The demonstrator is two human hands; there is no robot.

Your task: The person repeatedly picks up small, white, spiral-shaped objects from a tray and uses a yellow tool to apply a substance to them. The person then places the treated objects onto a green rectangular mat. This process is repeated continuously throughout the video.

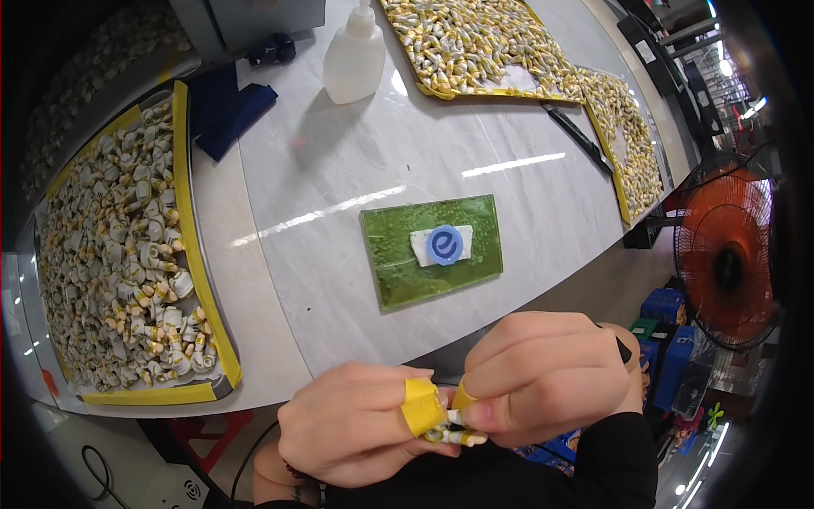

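Note:
Close to my body, below the table's front edge, my two hands meet over a few small white, yellow and flesh-toned painted figurine pieces (454, 437). My left hand (352, 424) is closed around them, with yellow tape wrapped on a finger. The fingers of my right hand (547, 373) pinch one white piece against the others; yellow tape shows on a finger there too. Fingers partly cover the pieces, so their full shape is hidden. Beyond my hands, a green rectangular slab (394, 284) lies on the table, bearing a white patch and a round blue disc (444, 244).
At the left stands a yellow-edged tray (185, 178) heaped with similar pieces. Two more filled trays, a far one (449, 95) and a right one (623, 208), flank a dark cutter (579, 138). A pump bottle (354, 64), dark blue cloth (233, 119) and orange fan (727, 254) are around.

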